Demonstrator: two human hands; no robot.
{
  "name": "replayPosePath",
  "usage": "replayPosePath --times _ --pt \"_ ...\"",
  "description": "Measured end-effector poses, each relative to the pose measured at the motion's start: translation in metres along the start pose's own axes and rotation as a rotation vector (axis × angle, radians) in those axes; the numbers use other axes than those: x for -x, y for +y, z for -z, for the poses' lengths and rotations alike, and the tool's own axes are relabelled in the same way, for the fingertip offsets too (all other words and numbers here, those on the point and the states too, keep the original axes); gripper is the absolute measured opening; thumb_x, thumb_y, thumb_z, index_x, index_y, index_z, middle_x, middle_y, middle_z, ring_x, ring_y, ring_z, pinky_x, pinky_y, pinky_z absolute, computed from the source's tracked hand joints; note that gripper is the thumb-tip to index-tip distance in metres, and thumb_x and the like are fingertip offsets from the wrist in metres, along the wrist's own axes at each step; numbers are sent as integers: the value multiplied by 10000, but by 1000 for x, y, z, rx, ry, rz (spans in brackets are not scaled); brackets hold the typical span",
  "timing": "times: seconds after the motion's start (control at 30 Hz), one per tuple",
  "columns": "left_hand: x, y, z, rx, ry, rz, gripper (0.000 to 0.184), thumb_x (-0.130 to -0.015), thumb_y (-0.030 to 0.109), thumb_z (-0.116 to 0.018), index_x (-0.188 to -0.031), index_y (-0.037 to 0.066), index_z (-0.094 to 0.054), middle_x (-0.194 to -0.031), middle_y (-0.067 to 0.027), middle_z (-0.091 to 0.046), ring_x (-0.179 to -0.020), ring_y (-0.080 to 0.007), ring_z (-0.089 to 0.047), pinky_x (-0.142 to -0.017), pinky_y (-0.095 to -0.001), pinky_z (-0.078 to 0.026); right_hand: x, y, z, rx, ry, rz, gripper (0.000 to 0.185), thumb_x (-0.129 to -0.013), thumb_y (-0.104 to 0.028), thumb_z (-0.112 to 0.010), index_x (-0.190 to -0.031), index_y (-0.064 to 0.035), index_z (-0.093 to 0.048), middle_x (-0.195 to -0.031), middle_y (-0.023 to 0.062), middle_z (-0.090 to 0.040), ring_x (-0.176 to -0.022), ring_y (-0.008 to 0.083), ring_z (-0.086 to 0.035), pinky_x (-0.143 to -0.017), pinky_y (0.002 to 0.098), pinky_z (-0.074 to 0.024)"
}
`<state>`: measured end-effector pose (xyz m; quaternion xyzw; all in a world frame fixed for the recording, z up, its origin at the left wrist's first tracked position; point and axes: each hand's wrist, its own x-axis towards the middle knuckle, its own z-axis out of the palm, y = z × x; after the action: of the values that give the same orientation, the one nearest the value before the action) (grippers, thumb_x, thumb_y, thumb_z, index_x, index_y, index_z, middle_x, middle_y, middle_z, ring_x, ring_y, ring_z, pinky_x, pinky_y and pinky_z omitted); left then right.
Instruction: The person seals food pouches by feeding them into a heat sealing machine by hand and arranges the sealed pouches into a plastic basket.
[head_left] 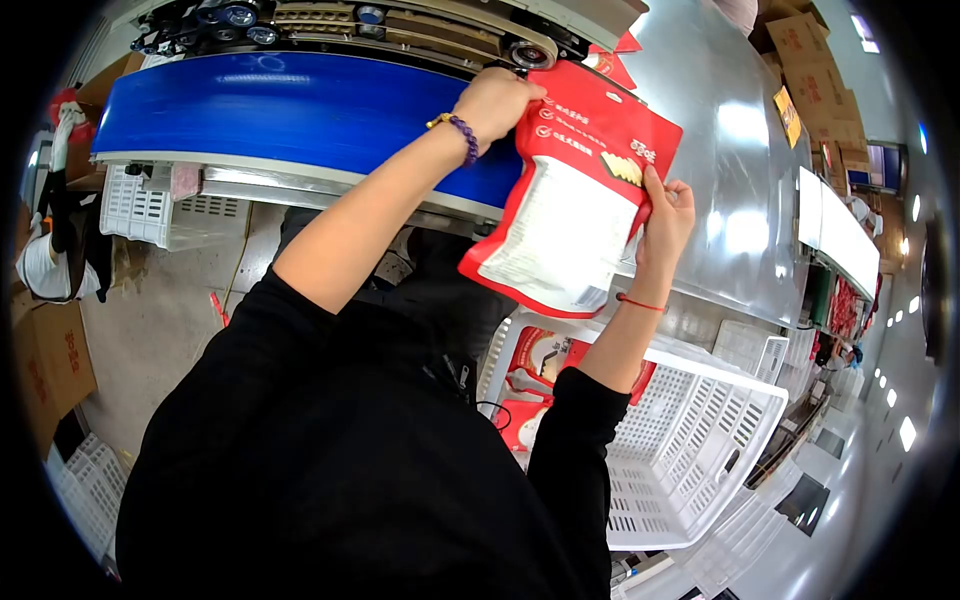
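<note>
A red and white food pouch (575,220) with printed text hangs tilted in front of me, its back panel facing up. My left hand (497,106), with a beaded bracelet at the wrist, is closed on the pouch's upper left corner, beside the sealing machine (420,35). Pinching the pouch's right edge between thumb and fingers is my right hand (666,218), a red string round its wrist. Below the pouch stands a white plastic crate (690,450) with several red pouches (522,422) inside. Part of another red pouch (612,68) shows behind the held one.
A blue conveyor belt (300,110) runs along the machine to the left. At right lies a shiny metal table (740,190). Cardboard boxes (815,85) are stacked at the back right. Another person (62,240) is at the far left, near a white crate (137,207).
</note>
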<state>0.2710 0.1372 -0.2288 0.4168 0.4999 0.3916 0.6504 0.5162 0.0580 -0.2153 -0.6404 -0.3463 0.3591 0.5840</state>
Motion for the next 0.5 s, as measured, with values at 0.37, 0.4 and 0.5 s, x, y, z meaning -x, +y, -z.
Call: replayPosePath --times 0.37,0.4,0.5 --pt "25 15 91 -360 189 -107 371 -918 361 -595 -820 12 -676 -559 -2 -547 -461 -74 -436 -402 -250 -302 13 -15 -72 -74 -171 -101 331 -846 -48 -724 -823 -96 -397 -779 80 -647 -675 108 -597 -540 226 -460" --pt "36 19 105 -542 170 -161 440 -944 408 -530 -845 18 -707 -637 -40 -656 -511 -103 -532 -438 -268 -373 14 -17 -76 -26 -174 -136 342 -841 -50 -730 -820 -97 -391 -775 80 -643 -666 109 -596 -526 231 -461" --pt "76 21 154 -758 357 -294 448 -962 414 -480 -886 60 -745 -728 -50 -700 -663 -199 -645 -626 -329 -473 18 2 -110 -55 -209 -142 350 -827 -65 -746 -820 -96 -397 -771 72 -630 -647 105 -591 -501 235 -459"
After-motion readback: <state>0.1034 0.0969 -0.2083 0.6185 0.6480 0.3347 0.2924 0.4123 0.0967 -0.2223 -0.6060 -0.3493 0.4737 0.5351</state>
